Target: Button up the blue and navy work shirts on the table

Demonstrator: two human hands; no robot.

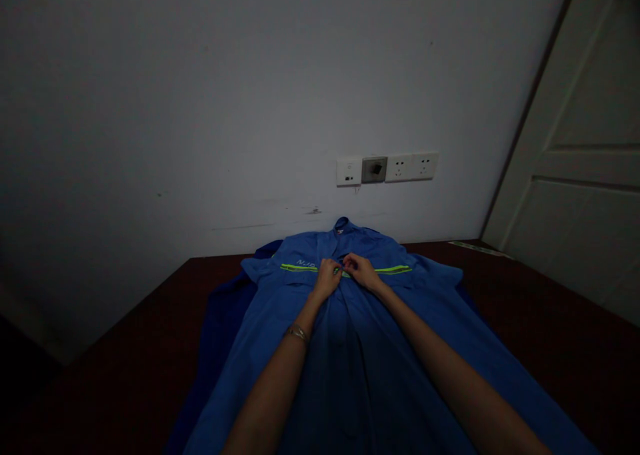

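Note:
A light blue work shirt [290, 308] lies front up on the dark red tabletop, its collar [342, 224] toward the wall. A yellow-green reflective stripe [395, 269] crosses its chest. My left hand [328, 276] pinches the front placket at stripe height, just left of centre. Beside it, my right hand [361, 271] has its fingers bent together on the other front edge. The fingertips of both hands nearly meet at the placket; any button between them is too small and dark to make out. A bracelet [297, 333] is on my left wrist.
Darker blue cloth [220, 335] sticks out from under the shirt. Behind the dark red tabletop [150, 335] rises a pale wall [200, 108] with sockets and switches [399, 168]. A white panelled door [585, 175] is at the right. The room is dim.

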